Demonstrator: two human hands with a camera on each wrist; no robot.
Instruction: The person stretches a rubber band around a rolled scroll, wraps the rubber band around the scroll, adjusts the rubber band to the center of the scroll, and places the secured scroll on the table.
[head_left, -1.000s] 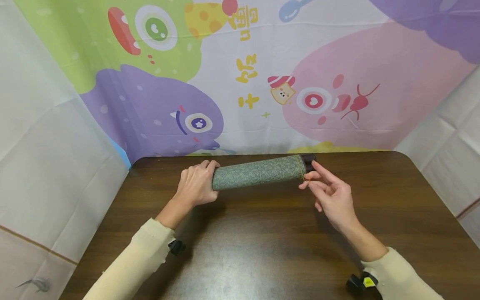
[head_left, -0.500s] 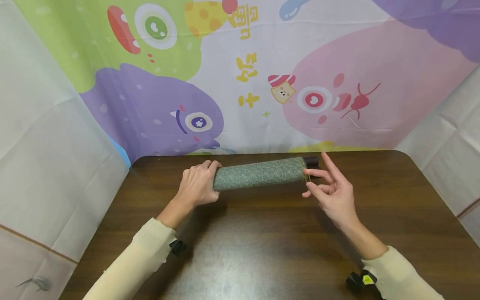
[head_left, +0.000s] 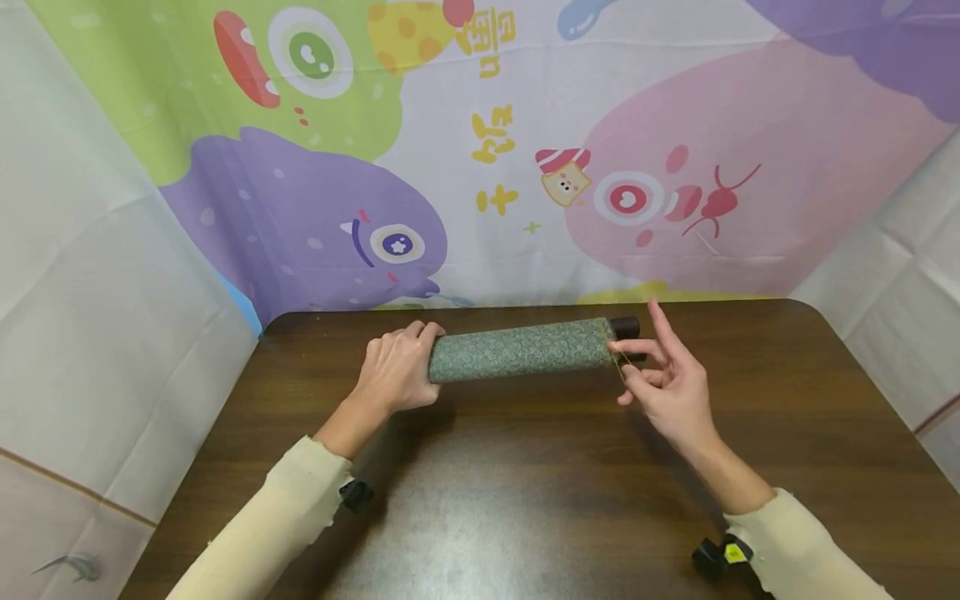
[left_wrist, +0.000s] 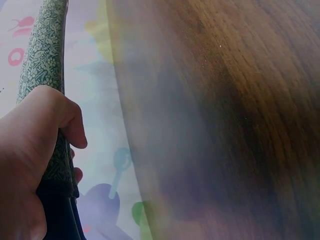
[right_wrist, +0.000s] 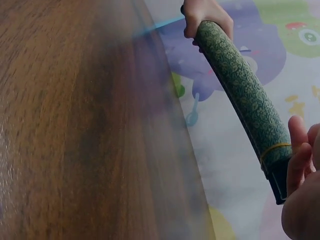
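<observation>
A rolled scroll (head_left: 521, 350) in green patterned cloth is held up above the table, nearly level, its right end slightly higher. Dark roller ends (head_left: 625, 327) stick out at the right. My left hand (head_left: 397, 367) grips the scroll's left end, fingers wrapped round it; the left wrist view shows the thumb across the cloth and a dark end below. A thin yellow rubber band (right_wrist: 276, 146) circles the cloth near the right end. My right hand (head_left: 675, 404) has the band between thumb and a finger, drawing part of it off the scroll, with another finger pointing up.
The dark wooden table (head_left: 480, 492) lies beneath both hands. A cartoon-printed curtain (head_left: 517, 258) hangs along its back edge, and pale cloth walls (head_left: 82, 275) stand at the sides. A small black camera is strapped to each wrist.
The right thumb and finger have spread and pulled the rubber band outward, lower right. The scroll's right end has dipped slightly. The left hand keeps its grip almost in place.
</observation>
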